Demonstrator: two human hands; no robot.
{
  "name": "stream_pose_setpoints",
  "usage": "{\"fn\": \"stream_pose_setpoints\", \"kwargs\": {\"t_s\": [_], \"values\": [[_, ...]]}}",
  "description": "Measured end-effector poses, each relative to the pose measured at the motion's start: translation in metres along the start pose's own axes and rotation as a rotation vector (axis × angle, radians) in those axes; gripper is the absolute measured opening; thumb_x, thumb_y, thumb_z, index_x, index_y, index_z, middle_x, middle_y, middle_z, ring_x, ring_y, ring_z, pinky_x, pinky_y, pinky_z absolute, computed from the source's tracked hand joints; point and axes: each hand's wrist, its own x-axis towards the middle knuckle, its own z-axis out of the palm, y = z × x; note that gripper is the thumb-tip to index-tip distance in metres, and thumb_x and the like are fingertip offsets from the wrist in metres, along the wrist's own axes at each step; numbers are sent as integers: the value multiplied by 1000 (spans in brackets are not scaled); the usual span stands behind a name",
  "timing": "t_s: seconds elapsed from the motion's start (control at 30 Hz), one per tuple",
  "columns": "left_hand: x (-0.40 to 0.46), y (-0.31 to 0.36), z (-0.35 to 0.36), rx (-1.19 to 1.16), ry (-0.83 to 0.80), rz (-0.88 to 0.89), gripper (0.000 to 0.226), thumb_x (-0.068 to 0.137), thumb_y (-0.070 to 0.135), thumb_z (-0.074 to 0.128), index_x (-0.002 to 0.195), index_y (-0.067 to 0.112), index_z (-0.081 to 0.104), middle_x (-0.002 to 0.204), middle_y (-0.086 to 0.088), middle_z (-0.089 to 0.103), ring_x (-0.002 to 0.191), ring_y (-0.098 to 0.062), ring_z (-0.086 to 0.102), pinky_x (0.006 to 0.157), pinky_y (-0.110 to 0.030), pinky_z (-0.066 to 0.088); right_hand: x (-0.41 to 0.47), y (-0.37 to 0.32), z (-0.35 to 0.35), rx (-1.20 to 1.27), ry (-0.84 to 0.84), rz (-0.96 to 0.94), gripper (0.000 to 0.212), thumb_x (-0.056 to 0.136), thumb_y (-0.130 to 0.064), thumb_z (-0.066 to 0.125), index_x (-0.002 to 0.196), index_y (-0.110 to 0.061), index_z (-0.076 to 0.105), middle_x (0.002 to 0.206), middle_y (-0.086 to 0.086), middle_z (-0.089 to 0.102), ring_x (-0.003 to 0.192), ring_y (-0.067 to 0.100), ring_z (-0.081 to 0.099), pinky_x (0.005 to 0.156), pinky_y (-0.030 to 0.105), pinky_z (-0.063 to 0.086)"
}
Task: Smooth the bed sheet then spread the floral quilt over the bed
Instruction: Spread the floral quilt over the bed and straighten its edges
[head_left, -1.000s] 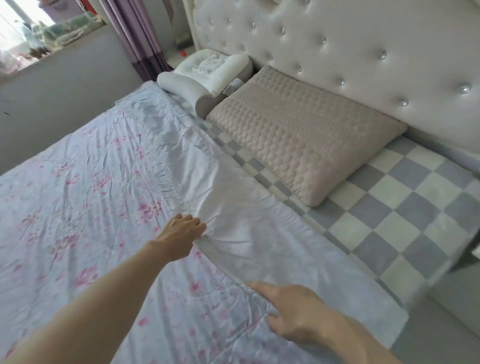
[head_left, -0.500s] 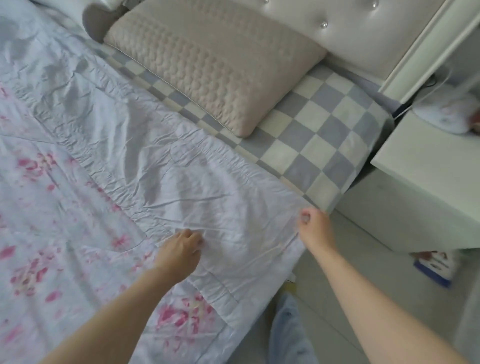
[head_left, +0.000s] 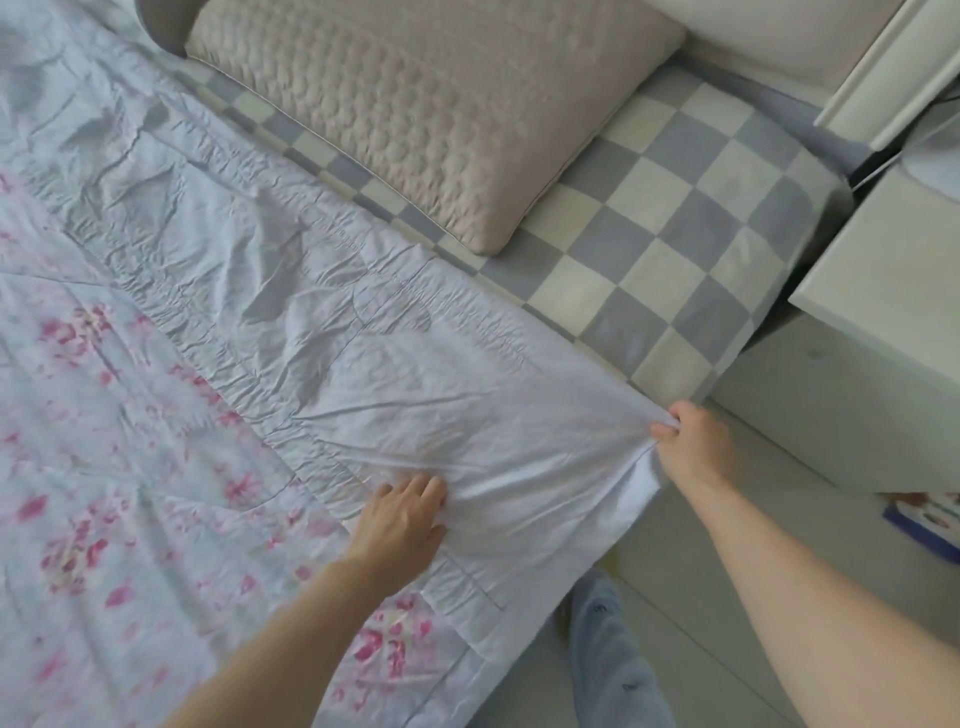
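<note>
The floral quilt (head_left: 171, 374), pale blue with pink blossoms and a plain white border, lies spread over most of the bed. My right hand (head_left: 693, 441) pinches the quilt's near corner at the bed's side edge, and taut creases fan out from it. My left hand (head_left: 402, 522) rests on the white border with fingers loosely bent. The grey and cream checked bed sheet (head_left: 665, 218) shows uncovered between the quilt's top edge and the headboard.
A beige quilted pillow (head_left: 441, 114) lies on the checked sheet at the head of the bed. A white bedside cabinet (head_left: 878, 291) stands close to the bed's corner on the right. My leg in blue trousers (head_left: 615, 660) stands on the pale floor beside the bed.
My right hand has moved from the quilt's surface out to its corner and taken hold of it, drawing the border taut. The view has swung right toward the bedside cabinet.
</note>
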Motion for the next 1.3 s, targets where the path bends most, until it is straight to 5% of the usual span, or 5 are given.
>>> {"fn": "stream_pose_setpoints", "kwargs": {"t_s": [0.27,0.6,0.9,1.07,1.3], "values": [[-25,72,48,149,-265,205,58,78,64,50,105,13,53,102,-4,56,91,-24,57,78,-31,46,8,7,-14,-83,-141,-118,14,89,-21,55,91,-7,54,90,11,58,84,30,53,66,33,38],[-9,109,61,232,-393,158,27,96,19,34,117,6,44,113,-15,55,97,-31,57,64,-34,28,-6,4,9,34,8,-71,57,82,-37,65,126,-8,40,128,12,48,113,30,49,80,34,39],[-12,103,80,291,-339,118,48,18,33,87,47,14,54,36,-3,48,24,-17,43,47,-12,10,0,7,10,160,8,10,26,87,-8,59,111,-3,52,114,14,55,100,29,53,77,26,36],[0,102,65,197,-410,108,24,91,22,47,108,5,47,96,-15,65,80,-30,65,44,-25,14,2,26,-13,198,62,-13,4,87,-5,55,86,-3,58,74,8,54,64,22,47,48,22,29],[-4,86,33,-66,-400,197,38,96,42,33,106,6,44,101,-18,62,87,-36,58,66,-35,32,4,12,1,-89,70,50,9,84,-2,55,92,-6,53,105,23,55,88,36,51,64,32,39]]}}
